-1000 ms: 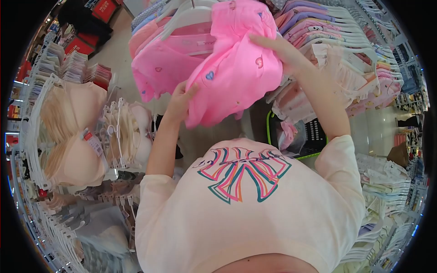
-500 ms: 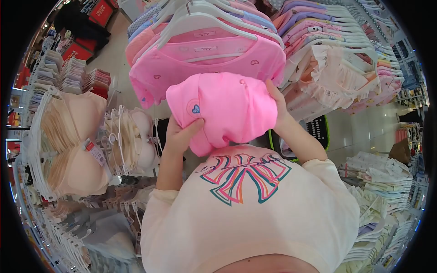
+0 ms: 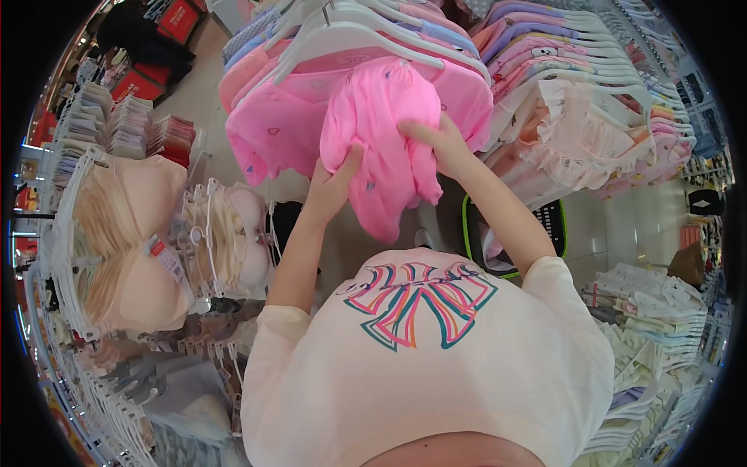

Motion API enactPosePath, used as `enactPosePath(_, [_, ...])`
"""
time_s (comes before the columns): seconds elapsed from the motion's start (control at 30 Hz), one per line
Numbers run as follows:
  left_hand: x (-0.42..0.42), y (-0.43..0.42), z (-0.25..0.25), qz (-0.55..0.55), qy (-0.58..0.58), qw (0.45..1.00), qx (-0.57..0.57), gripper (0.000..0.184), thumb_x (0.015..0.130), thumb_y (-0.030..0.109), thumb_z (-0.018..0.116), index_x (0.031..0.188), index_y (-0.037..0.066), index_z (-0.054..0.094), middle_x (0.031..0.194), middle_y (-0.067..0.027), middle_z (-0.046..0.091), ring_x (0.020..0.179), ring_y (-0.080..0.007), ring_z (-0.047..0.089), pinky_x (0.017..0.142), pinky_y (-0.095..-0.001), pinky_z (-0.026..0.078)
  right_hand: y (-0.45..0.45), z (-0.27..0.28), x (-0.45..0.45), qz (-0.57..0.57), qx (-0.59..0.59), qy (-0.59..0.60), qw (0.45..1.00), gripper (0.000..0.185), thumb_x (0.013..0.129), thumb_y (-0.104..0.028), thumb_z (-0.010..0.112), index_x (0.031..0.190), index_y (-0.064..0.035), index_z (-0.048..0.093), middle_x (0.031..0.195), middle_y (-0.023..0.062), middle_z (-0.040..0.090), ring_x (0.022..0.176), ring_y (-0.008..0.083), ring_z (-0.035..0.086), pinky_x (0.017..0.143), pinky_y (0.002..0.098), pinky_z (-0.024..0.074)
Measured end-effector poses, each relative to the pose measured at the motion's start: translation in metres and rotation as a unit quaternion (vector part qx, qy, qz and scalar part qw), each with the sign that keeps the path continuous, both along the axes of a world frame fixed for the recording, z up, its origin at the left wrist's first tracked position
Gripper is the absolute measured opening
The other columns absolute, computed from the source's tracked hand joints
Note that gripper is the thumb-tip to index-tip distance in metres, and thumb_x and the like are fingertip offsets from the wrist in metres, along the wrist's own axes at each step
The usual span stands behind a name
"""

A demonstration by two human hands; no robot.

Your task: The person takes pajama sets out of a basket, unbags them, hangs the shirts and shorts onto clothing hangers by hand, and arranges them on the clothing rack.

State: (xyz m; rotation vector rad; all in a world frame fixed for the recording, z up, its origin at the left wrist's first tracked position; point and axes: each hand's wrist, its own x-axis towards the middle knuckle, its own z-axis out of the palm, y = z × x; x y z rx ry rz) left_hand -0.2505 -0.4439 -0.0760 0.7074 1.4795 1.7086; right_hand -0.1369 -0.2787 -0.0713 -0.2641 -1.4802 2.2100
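A bunched pink garment [image 3: 381, 140] with small heart prints hangs between my two hands. My left hand [image 3: 336, 185] grips its left side, thumb on top. On the right side my right hand [image 3: 440, 144] pinches the cloth, the other fingers partly behind it. Directly behind the bundle, a pink top [image 3: 280, 117] with hearts hangs on a white hanger [image 3: 350, 37] at the front of a rack.
Bras [image 3: 136, 241] hang on a rack at left. A pale ruffled garment [image 3: 576, 132] hangs at right. Below it, a black basket with a green rim [image 3: 469, 233] stands on the floor. A person in black [image 3: 144, 39] is at upper left.
The pink garment was spread wide, then folded lower near my chest; now it is bunched narrower and raised before the hanging top. Both hands have moved closer together.
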Motion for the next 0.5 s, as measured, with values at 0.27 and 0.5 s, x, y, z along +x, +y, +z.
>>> enactPosePath(0.27, [-0.044, 0.030, 0.013, 0.090, 0.736, 0.671, -0.003, 0.040, 0.081, 0.037, 0.060, 0.103, 0.003, 0.060, 0.106, -0.0197, 0.056, 0.097, -0.0339, 0.054, 0.097, -0.0496, 0.028, 0.015, 0.008, -0.016, -0.120, 0.441, -0.052, 0.888, 0.031, 0.079, -0.014, 0.063, 0.106, -0.0021, 0.056, 0.099, 0.0158, 0.059, 0.091, 0.0278, 0.058, 0.078, 0.0330, 0.0452])
enactPosePath(0.5, [-0.054, 0.035, 0.010, 0.087, 0.726, 0.679, -0.062, 0.036, 0.080, 0.036, 0.063, 0.095, 0.003, 0.062, 0.091, -0.0162, 0.054, 0.078, -0.0341, 0.056, 0.083, -0.0448, 0.040, 0.023, 0.017, -0.043, -0.193, 0.608, -0.005, 0.770, 0.021, 0.080, -0.018, 0.062, 0.092, -0.0013, 0.058, 0.082, 0.0169, 0.057, 0.076, 0.0351, 0.055, 0.069, 0.0412, 0.0456])
